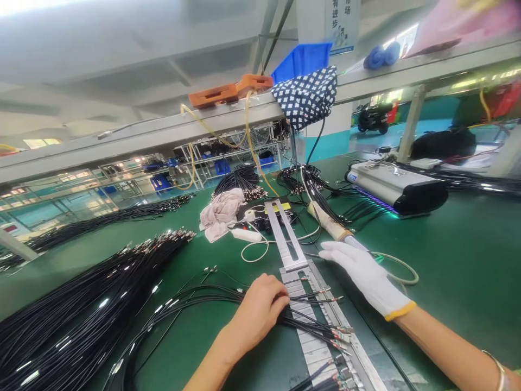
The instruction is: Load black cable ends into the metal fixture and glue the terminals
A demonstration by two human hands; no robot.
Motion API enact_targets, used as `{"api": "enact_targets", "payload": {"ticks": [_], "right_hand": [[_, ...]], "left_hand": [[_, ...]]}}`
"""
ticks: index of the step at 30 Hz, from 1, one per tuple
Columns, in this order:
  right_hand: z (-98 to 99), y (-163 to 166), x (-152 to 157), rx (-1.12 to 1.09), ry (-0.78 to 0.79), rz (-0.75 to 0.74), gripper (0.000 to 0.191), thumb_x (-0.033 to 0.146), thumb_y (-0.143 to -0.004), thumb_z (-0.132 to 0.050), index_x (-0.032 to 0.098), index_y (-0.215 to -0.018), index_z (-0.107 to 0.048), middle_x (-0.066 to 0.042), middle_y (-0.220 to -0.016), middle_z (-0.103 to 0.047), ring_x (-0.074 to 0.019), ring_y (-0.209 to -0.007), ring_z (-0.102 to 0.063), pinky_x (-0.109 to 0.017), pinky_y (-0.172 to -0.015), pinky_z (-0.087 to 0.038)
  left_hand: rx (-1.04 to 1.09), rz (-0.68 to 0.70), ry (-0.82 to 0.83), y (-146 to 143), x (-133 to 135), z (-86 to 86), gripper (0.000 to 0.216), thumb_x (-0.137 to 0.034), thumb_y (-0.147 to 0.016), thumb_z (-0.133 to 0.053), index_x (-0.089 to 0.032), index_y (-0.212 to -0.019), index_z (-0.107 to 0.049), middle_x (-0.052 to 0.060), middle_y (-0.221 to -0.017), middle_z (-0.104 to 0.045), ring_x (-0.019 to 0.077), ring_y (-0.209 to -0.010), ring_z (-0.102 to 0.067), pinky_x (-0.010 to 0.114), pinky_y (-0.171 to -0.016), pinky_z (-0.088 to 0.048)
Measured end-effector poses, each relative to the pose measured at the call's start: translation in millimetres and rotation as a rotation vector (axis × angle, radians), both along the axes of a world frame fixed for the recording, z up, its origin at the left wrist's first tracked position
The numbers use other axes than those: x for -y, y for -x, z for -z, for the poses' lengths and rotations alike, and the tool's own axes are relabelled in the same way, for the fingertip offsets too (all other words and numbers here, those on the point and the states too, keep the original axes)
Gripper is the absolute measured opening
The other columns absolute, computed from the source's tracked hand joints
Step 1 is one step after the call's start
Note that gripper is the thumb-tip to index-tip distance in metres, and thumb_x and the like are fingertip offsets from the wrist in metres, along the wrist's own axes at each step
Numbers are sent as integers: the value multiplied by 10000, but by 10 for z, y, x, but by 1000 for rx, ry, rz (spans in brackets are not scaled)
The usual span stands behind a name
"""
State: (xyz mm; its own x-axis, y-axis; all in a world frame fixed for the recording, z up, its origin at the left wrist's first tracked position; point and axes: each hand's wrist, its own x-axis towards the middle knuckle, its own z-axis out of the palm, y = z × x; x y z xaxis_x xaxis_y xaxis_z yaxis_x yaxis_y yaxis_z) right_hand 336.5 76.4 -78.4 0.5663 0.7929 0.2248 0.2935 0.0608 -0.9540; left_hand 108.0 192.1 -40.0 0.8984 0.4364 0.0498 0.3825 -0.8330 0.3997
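My bare left hand (260, 309) is closed, its fingers pinching a bundle of thin black cables (309, 325) where they cross a long metal fixture rail (313, 347) on the green bench. The cables end in small metal connectors (342, 336) lying on the rail. My right hand (366, 274), in a white glove with a yellow cuff, rests flat with fingers stretched out beside the rail's upper part, near a taped tool handle (328, 220). It holds nothing.
Large bundles of black cables (93, 293) spread across the left of the green bench (456, 255). A pink cloth (222, 212), a white device with cord (246, 235), a grey-and-black machine (396, 187) and cable coils (244, 182) lie farther back. An overhead shelf (163, 130) carries a blue bin and orange parts.
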Motion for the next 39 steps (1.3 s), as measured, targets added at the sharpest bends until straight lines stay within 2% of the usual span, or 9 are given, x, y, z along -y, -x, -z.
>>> {"api": "enact_targets", "payload": {"ticks": [6, 9, 11, 16, 20, 27, 30, 34, 39], "right_hand": [[75, 99, -68, -20, 22, 6, 287, 405, -830, -584, 214, -933, -772, -93, -1163, -736, -294, -1185, -630, -475, -1125, -421], [112, 108, -84, -34, 23, -13, 312, 414, -825, -569, 202, -951, -760, -101, -1121, -750, -287, -1137, -658, -470, -1096, -452], [120, 98, -86, -35, 22, -23, 337, 432, -832, -545, 198, -954, -755, -105, -1094, -756, -282, -1115, -670, -461, -1075, -473], [106, 84, -80, -4, 55, -28, 323, 438, -831, -538, 210, -850, -766, -102, -1123, -748, -286, -1156, -645, -447, -1068, -472], [58, 122, -58, 51, 98, -31, 281, 411, -805, -567, 218, -811, -772, -78, -1111, -753, -299, -1131, -649, -452, -1071, -456], [-50, 157, 9, 203, 165, -92, 353, 414, -876, -463, 218, -937, -750, -44, -844, -769, -285, -994, -698, -429, -965, -514], [-24, 138, 3, 207, 181, -73, 369, 416, -877, -467, 215, -1013, -745, -38, -821, -767, -282, -975, -700, -429, -963, -509], [12, 127, -6, 223, 193, -71, 391, 434, -881, -448, 211, -1017, -738, -40, -816, -763, -278, -962, -700, -421, -938, -517], [-30, 152, 15, 250, 226, -79, 438, 463, -890, -419, 203, -1063, -727, -39, -822, -758, -273, -928, -704, -418, -910, -530]], "left_hand": [[3, -98, 98, -38, 24, 33, 115, -106, -893, -586, -186, -833, -643, 28, -926, -660, 209, -929, -582, 328, -866, -421], [62, -157, 217, -28, 29, -31, 140, -132, -901, -544, -189, -792, -610, 5, -835, -652, 183, -815, -591, 288, -760, -429], [100, -197, 237, -13, 17, -72, 148, -163, -912, -519, -189, -803, -615, 4, -812, -654, 177, -764, -591, 278, -707, -429], [132, -211, 55, 35, -80, -109, 239, -149, -929, -470, -173, -930, -708, 60, -939, -673, 212, -896, -614, 326, -817, -451], [89, -182, -39, 78, -160, -72, 244, -108, -921, -481, -169, -907, -717, 69, -919, -662, 224, -905, -605, 347, -830, -464], [-14, -168, -208, 89, -131, -61, 286, -63, -956, -440, -161, -887, -700, 77, -934, -634, 234, -907, -584, 362, -819, -473], [-89, -185, -274, 77, -105, -93, 310, -53, -969, -411, -149, -909, -699, 86, -951, -625, 243, -922, -569, 367, -810, -465], [-137, -171, -340, 67, -82, -99, 325, -21, -962, -396, -153, -931, -691, 83, -972, -613, 238, -934, -550, 354, -807, -452], [-172, -150, -459, 56, -52, -84, 347, 7, -955, -364, -162, -916, -665, 71, -965, -596, 226, -901, -527, 352, -778, -433]]}}
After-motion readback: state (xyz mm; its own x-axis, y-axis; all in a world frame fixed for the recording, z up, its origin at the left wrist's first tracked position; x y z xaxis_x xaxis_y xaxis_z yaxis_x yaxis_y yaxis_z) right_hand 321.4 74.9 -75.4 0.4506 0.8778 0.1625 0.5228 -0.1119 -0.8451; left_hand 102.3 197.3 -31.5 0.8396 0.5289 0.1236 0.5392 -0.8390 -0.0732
